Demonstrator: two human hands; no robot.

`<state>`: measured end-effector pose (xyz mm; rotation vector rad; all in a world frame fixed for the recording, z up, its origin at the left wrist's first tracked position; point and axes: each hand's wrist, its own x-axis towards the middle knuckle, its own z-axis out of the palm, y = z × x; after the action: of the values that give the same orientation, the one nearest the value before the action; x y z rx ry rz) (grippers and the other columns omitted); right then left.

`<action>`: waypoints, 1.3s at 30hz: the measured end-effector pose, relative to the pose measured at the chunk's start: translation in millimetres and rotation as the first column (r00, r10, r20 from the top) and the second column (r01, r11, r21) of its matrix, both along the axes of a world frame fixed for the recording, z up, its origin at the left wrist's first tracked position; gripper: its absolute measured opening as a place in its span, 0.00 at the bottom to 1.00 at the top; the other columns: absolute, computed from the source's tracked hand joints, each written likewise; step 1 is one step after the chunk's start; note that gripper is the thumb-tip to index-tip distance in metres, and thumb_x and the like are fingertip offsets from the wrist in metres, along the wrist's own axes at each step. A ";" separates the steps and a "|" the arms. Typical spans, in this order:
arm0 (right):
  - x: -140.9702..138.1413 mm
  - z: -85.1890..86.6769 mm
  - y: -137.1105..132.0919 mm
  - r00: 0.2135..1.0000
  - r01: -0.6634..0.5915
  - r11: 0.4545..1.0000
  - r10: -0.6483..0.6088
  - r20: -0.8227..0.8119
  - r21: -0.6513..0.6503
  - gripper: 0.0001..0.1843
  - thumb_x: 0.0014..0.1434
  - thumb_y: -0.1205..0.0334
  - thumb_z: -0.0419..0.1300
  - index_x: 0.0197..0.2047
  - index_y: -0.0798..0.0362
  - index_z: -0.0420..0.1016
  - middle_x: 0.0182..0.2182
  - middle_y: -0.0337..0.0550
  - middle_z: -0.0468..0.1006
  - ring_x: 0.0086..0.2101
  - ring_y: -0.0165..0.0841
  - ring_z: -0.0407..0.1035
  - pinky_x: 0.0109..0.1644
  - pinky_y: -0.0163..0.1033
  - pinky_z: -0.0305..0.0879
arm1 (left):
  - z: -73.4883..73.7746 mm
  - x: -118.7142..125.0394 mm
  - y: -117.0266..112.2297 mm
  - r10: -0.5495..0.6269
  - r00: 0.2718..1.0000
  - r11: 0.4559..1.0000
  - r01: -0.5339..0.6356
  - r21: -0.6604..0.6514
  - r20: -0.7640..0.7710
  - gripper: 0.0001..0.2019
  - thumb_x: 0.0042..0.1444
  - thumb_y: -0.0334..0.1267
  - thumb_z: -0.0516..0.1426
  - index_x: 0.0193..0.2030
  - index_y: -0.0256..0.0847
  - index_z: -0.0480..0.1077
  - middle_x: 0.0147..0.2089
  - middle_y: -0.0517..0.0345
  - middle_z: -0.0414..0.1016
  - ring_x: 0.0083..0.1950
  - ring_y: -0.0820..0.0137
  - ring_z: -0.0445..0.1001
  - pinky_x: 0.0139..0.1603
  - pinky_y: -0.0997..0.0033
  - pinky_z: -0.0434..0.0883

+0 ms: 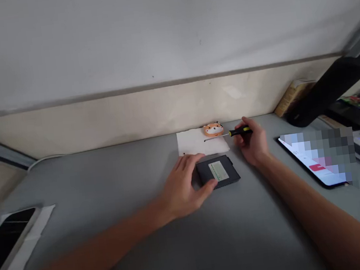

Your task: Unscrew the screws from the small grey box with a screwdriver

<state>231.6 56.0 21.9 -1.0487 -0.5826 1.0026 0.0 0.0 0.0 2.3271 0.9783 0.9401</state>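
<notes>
While we look down from head height at a grey desk, these lines tell what lies on it.

Black box: we see a small flat dark case [217, 171] lying on the grey desk [106, 179], near the back wall and just in front of a white sheet of paper [197, 142]. It is closed, so we cannot tell what is inside.

Left hand: our left hand [186, 186] reaches in from the lower left, palm down, fingers loosely spread, resting on the left edge of the black case with the thumb along its near side.

Right hand: our right hand [253, 141] comes in from the lower right and is curled around the black-and-yellow handle of a small screwdriver [229, 134]. The thin metal shaft points left, over the paper.

Paper: on its far edge sits a small orange and white animal-face figure [214, 129], just beside the screwdriver tip.

Label: the case carries a pale green sticker on top; its print is too small for us to read.

Right side: a phone [314, 160] lies with its screen lit, the display blurred out; a red patch shows, no words legible.

Left side: a dark-screened tablet [5, 239] rests on white paper at the desk edge.
</notes>
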 end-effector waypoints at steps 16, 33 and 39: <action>0.8 4.1 -4.9 0.992 -0.116 0.992 0.118 -0.052 0.042 0.16 0.50 0.52 0.65 0.21 0.51 0.67 0.17 0.34 0.66 0.13 0.21 0.50 0.17 0.34 0.47 | 5.0 -0.3 5.5 0.073 0.996 0.991 -0.066 -0.113 0.060 0.21 0.72 0.50 0.46 0.32 0.43 0.69 0.33 0.56 0.74 0.41 0.63 0.73 0.48 0.58 0.72; -20.2 8.6 -17.9 0.907 -0.420 0.907 0.420 -0.004 0.022 0.16 0.45 0.50 0.68 0.20 0.51 0.71 0.17 0.34 0.64 0.16 0.23 0.49 0.20 0.34 0.46 | -5.7 -4.3 2.9 0.142 0.933 0.985 -0.165 0.043 0.330 0.17 0.75 0.49 0.41 0.48 0.44 0.67 0.43 0.52 0.74 0.46 0.65 0.73 0.49 0.61 0.72; -20.8 8.3 -18.5 0.903 -0.430 0.903 0.430 -0.004 0.009 0.14 0.45 0.52 0.67 0.20 0.52 0.71 0.17 0.35 0.63 0.15 0.21 0.50 0.20 0.33 0.47 | -3.8 -5.1 -0.6 0.078 0.941 0.976 -0.139 0.165 0.328 0.08 0.71 0.37 0.46 0.49 0.44 0.65 0.44 0.53 0.71 0.44 0.66 0.71 0.46 0.63 0.71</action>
<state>210.8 37.5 30.1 -0.9263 -0.8356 1.3876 -5.1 -0.6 -3.8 2.1847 0.9227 1.4586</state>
